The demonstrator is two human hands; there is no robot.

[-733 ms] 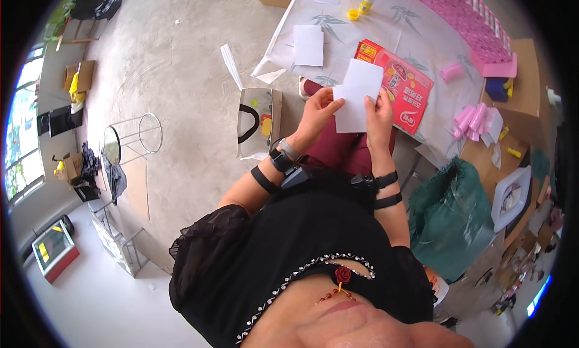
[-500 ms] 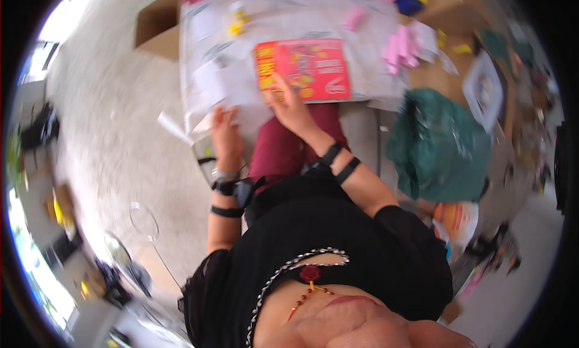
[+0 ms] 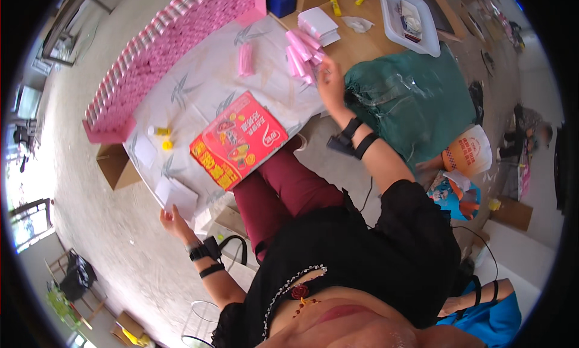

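Observation:
My right hand [image 3: 331, 87] reaches over the table's right side, its loosely bent fingers beside a loose pile of pink rolls [image 3: 300, 51]. Nothing shows in that hand. At the table's near left edge, my left hand [image 3: 177, 224] has its fingers apart, close by a stack of white paper sheets [image 3: 178, 197]; whether the fingertips touch the sheets I cannot tell. Between my hands a flat red and yellow printed carton [image 3: 240, 140] lies at the table edge above my knees. One more pink roll [image 3: 245, 60] lies beyond it.
A long pink tray [image 3: 163, 55] packed with pink rolls borders the far left side. Yellow-capped glue sticks [image 3: 159, 131] lie on the patterned tablecloth [image 3: 187, 98]. Rightward are a white stack of cards [image 3: 318, 25], a white plastic bin [image 3: 410, 19] and a large green sack [image 3: 410, 101].
My right hand has left the red carton and moved right to the pink rolls. My left hand has gone to the white sheets. The view has turned, showing the pink tray.

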